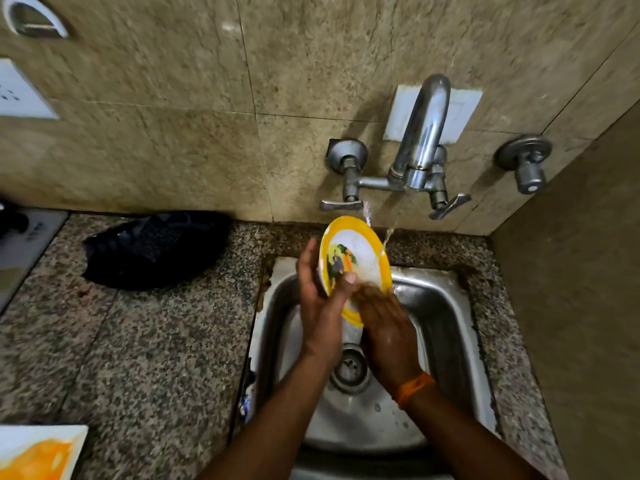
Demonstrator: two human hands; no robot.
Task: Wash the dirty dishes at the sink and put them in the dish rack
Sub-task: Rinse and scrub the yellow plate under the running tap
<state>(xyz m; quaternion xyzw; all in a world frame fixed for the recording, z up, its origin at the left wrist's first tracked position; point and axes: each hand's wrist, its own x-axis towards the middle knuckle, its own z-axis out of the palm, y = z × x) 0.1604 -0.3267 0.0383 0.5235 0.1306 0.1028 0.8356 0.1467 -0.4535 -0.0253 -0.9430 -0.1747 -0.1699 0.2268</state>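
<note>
So we're mid-rinse: the left hand (320, 299) grips the yellow-rimmed plate (360, 258) by its edge, thumb across the face, tilting it over the steel sink (446, 320) under water running from the wall tap (424, 133). The right hand (384, 327) is blurred, fingers laid flat against the plate's lower face, looks like rubbing it clean. Next move, I'd guess: turn it to rinse the back, then find the rack, which isn't in view. Wet plate, so keep a firm grip. There's a cartoon picture on the plate, but no writing I can read.
</note>
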